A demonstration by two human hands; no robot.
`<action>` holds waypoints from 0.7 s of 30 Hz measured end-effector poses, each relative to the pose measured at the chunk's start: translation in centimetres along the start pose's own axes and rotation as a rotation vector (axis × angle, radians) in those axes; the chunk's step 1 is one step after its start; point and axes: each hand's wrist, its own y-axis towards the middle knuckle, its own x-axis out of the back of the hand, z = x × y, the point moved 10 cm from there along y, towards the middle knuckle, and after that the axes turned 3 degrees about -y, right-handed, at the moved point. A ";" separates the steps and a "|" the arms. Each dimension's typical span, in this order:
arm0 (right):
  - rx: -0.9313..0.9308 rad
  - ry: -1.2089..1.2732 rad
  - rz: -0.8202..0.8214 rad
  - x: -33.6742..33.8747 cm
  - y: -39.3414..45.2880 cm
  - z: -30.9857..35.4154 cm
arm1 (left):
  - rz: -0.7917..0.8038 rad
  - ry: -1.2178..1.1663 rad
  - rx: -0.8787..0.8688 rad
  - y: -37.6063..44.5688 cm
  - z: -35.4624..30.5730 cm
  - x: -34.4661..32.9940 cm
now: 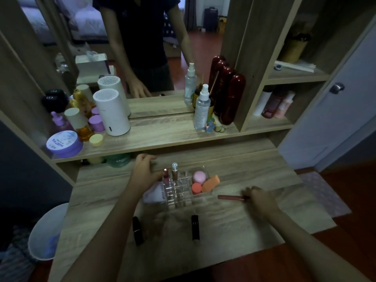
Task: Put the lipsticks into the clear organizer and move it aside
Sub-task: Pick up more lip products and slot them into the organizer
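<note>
The dressing table [234, 220] is pale wood-grain board with a matt, streaked finish, as is the shelf [162, 137] behind it. The clear organizer [179, 192] looks like glossy transparent plastic. Two near lipsticks, one left [138, 231] and one right [195, 227], have smooth black cases with a dull sheen. The slim lipstick [231, 197] at the right hand [260, 202] has a satin reddish-brown surface. The orange sponge [210, 183] looks soft and matt. The white cylinder [111, 112] on the far shelf is smooth matt plastic.

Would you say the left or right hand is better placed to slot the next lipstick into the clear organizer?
Right hand: its fingers already grip the slim reddish-brown lipstick tube beside the clear acrylic organizer.
</note>
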 end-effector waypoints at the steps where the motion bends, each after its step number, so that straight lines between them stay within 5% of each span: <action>1: -0.009 0.015 -0.011 -0.1 0.1 0.2 | -0.002 0.005 0.001 -0.1 -0.1 0.1; 21: 0.032 0.048 -0.019 0.9 0.2 1.8 | -0.041 0.012 0.035 -2.2 1.3 0.9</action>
